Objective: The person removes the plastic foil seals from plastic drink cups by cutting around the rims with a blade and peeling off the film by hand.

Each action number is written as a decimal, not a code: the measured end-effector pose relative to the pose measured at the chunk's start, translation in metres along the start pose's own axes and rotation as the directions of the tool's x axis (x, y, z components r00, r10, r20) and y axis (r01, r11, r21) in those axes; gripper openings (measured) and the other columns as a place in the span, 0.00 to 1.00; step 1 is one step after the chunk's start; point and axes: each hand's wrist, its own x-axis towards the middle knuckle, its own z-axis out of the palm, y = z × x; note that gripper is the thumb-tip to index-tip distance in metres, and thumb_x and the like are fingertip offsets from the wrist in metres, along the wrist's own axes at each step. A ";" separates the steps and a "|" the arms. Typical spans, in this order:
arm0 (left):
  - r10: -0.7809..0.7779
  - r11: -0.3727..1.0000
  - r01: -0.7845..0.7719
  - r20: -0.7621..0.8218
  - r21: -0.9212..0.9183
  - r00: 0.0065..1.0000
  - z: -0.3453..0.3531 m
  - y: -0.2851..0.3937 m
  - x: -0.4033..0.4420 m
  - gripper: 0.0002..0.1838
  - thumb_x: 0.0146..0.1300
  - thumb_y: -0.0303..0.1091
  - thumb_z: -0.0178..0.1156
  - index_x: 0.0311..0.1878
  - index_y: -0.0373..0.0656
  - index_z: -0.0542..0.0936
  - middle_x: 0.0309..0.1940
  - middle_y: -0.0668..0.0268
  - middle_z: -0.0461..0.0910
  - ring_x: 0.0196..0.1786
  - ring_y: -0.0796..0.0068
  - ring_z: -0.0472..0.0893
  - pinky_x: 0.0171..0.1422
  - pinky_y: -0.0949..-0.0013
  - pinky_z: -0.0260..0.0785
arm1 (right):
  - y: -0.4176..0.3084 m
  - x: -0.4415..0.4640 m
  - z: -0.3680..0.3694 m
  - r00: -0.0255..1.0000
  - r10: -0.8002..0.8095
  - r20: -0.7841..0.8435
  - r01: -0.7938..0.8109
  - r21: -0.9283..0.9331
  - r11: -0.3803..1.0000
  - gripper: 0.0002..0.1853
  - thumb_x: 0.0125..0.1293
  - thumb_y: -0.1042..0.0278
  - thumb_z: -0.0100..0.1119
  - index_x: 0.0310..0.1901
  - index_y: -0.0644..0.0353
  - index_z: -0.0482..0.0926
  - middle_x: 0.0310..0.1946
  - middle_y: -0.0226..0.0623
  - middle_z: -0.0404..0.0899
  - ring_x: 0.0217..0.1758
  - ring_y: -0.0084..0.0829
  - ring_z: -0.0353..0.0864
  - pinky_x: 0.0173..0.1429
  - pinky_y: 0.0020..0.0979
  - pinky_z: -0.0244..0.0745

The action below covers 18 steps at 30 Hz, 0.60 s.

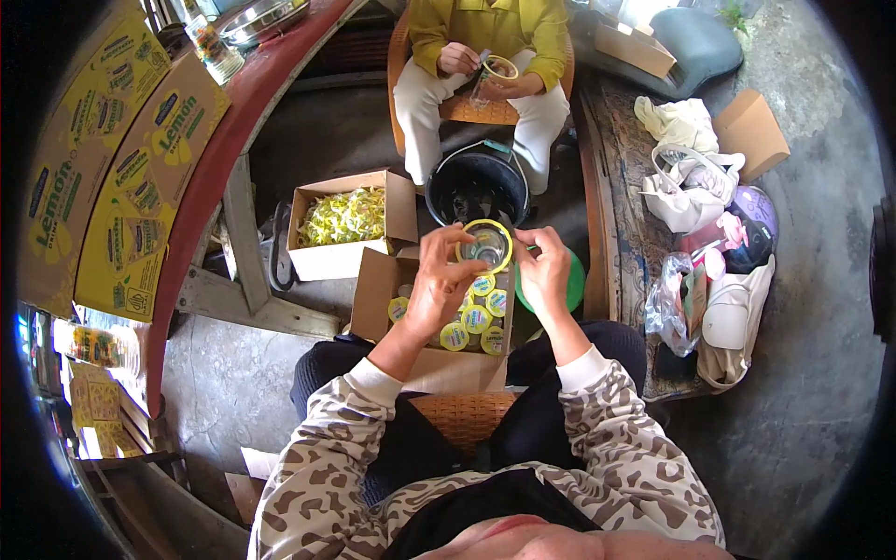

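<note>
In front of me, my left hand grips a clear plastic cup with a yellow rim, tilted so that its round end faces up. My right hand is closed at the cup's right side, thumb and fingers pinched. A thin dark piece shows by those fingertips, too small to name. Below the cup, an open cardboard box holds several cups with printed yellow lids. Behind my right hand is a green round container, partly hidden.
Opposite sits a person holding another yellow-rimmed cup. Between us stands a black bucket. A carton of yellow strips is at left, near yellow lemon-drink cartons. Bags lie on the bench at right.
</note>
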 end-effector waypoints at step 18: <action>-0.050 0.966 0.181 -0.560 0.182 0.827 -0.110 0.050 0.025 0.09 0.60 0.15 0.63 0.41 0.37 0.86 0.37 0.61 0.79 0.40 0.69 0.81 0.44 0.68 0.74 | -0.019 0.012 -0.030 0.990 -0.132 0.056 0.130 0.037 0.991 0.06 0.60 0.81 0.68 0.39 0.64 0.84 0.29 0.33 0.77 0.28 0.24 0.76 0.35 0.27 0.71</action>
